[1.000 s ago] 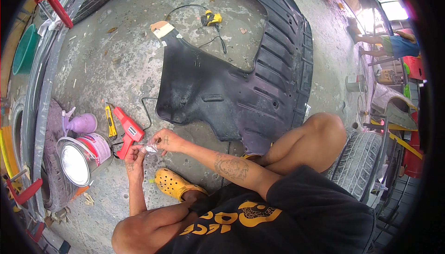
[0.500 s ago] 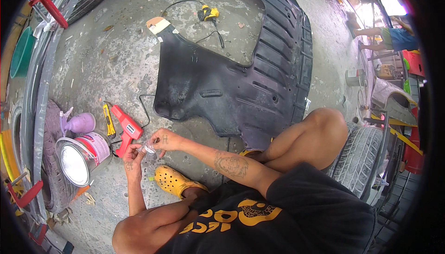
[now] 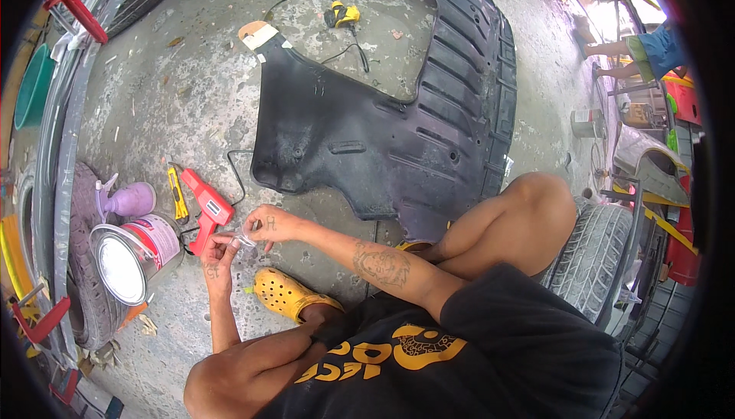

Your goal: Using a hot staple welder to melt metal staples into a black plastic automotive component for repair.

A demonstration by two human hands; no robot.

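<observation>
My left hand (image 3: 219, 260) and my right hand (image 3: 269, 225) meet low over the concrete floor, pinching a small clear plastic piece (image 3: 246, 238) between their fingertips. Just left of them lies a red glue gun (image 3: 205, 208) with a black cord, and beside it a yellow utility knife (image 3: 178, 195). A large black plastic car underbody panel (image 3: 398, 113) lies flat beyond my hands. My yellow clog (image 3: 287, 294) rests on the floor under my forearms.
An open paint can (image 3: 126, 260) lies tipped on a tyre (image 3: 84, 266) at left, next to a purple spray bottle (image 3: 122, 201). A yellow tool with a cord (image 3: 342, 15) sits at the back. Another tyre (image 3: 605, 258) is by my right knee. A person (image 3: 639, 48) sits far right.
Both hands stay together on the small clear piece, fingers shifting slightly. The view has tilted a little; nothing else moved.
</observation>
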